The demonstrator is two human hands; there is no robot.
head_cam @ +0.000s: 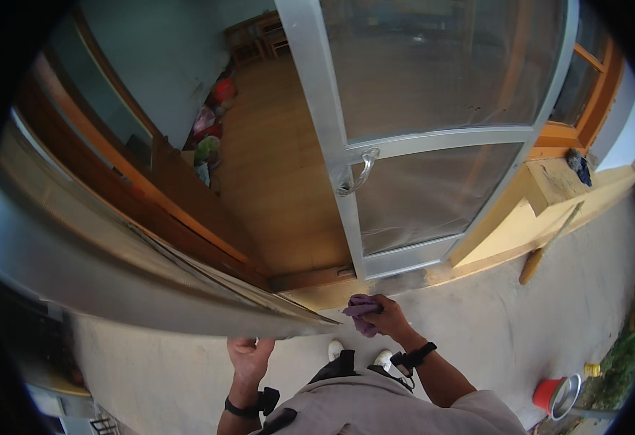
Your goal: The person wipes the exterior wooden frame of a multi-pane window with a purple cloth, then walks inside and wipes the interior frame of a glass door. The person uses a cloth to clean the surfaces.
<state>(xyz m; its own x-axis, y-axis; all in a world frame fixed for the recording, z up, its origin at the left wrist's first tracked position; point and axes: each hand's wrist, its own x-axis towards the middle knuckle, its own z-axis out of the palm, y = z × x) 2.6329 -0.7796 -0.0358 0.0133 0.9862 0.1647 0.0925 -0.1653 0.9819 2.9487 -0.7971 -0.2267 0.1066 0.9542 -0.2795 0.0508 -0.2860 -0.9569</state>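
Observation:
A crumpled purple cloth (362, 314) is held in my right hand (391, 318), just outside the doorway. My left hand (251, 356) is at the lower edge of a pale door panel (176, 312) that sweeps across the left; the panel hides part of the fingers, so their grip cannot be made out. Ahead stands a metal-framed door (317, 125) with clear panes and a curved handle (365, 171).
A wooden threshold (312, 279) crosses the doorway. A broom (546, 244) leans against the low yellow wall (491, 228) at right. Near the plants (630, 348) stand a red bucket (544, 394) and a metal basin (566, 397). Bags (207, 149) line the indoor wall.

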